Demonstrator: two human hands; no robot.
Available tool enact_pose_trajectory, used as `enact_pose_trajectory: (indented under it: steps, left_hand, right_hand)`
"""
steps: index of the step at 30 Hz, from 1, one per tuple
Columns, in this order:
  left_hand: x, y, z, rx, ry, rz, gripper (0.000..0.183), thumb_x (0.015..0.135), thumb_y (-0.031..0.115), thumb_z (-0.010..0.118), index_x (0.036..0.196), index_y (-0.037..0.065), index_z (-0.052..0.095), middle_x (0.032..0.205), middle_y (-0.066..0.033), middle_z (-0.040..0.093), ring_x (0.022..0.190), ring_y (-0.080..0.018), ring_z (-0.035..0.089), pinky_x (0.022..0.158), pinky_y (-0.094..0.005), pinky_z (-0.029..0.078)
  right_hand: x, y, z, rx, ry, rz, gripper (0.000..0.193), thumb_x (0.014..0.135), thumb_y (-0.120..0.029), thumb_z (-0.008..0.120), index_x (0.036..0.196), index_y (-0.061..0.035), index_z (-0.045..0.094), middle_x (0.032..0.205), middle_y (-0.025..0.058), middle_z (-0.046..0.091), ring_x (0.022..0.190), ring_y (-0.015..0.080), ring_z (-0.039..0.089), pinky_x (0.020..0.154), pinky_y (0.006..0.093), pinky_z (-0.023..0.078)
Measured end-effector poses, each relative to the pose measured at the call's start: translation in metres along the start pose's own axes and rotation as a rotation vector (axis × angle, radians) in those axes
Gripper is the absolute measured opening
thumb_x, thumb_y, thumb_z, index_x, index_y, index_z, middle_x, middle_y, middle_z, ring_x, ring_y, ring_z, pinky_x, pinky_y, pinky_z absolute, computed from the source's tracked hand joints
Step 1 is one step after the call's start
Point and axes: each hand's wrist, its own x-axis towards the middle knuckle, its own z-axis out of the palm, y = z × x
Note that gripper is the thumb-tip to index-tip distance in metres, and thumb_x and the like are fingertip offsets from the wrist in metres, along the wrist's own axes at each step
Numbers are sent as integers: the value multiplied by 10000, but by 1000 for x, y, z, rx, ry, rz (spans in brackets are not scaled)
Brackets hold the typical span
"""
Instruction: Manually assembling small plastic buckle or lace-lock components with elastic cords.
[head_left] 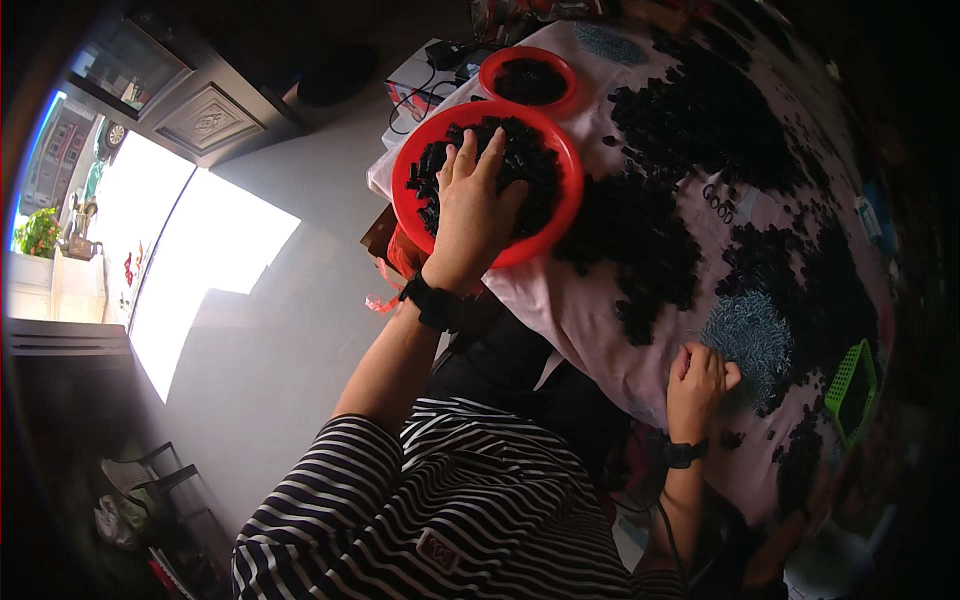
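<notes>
My left hand (474, 200) lies over a red plastic bowl (570, 190) heaped with small black pieces (535, 165). Its fingers are spread on top of the heap, and none of the pieces is visibly gripped. Lower on the right, my right hand (700, 385) rests at the edge of a pile of small, thin blue-grey metal pieces (755, 335), perhaps screws or pins. Its fingers are curled together, and whatever they may hold is hidden. Each wrist wears a black band.
A smaller red bowl (490, 72) of black pieces stands behind the large one. Black heaps (700, 110) cover much of the pink tablecloth (590, 310). A green basket (850, 395) sits at the right. A box with black cables (425, 75) is at the far left corner.
</notes>
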Motion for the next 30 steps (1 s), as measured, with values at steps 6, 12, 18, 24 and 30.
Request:
enact_pose_trajectory:
  steps: [6, 12, 18, 24, 30]
  left_hand:
    - [-37, 42, 9, -172, -297, 165, 179, 842, 108, 712, 1016, 132, 749, 995, -93, 662, 980, -319, 627, 855, -423, 542]
    - [-64, 53, 43, 33, -342, 313, 188, 803, 48, 630, 956, 106, 723, 990, -101, 605, 989, -314, 607, 805, -398, 561]
    - [-67, 53, 47, 89, -378, 335, 202, 802, 25, 605, 981, 73, 687, 995, -115, 597, 997, -319, 612, 803, -410, 561]
    - [-76, 56, 49, 80, -490, 278, 272, 817, 4, 587, 1088, -18, 594, 1000, -150, 590, 983, -337, 627, 806, -414, 568]
    - [-74, 71, 53, -58, -345, 300, 250, 809, -24, 575, 1060, -29, 580, 1036, -176, 570, 992, -323, 631, 792, -408, 584]
  right_hand:
    - [-3, -3, -4, 63, -21, 44, 166, 889, -86, 727, 1012, -115, 620, 852, 46, 639, 832, 248, 628, 920, 427, 392]
    - [-6, -5, -7, 105, -20, 51, 179, 884, -79, 733, 1021, -115, 623, 869, 40, 652, 839, 242, 629, 922, 429, 390]
    - [-7, -10, -9, 153, -10, 63, 167, 884, -77, 735, 1008, -111, 630, 864, 38, 648, 837, 236, 627, 919, 427, 383]
    - [-5, -13, -10, 180, 0, 81, 186, 894, -81, 736, 1058, -102, 650, 869, 37, 650, 844, 225, 627, 927, 423, 380]
    - [-5, -13, -8, 158, 43, 14, 233, 911, -94, 732, 1138, -92, 682, 905, 28, 662, 862, 219, 630, 945, 426, 376]
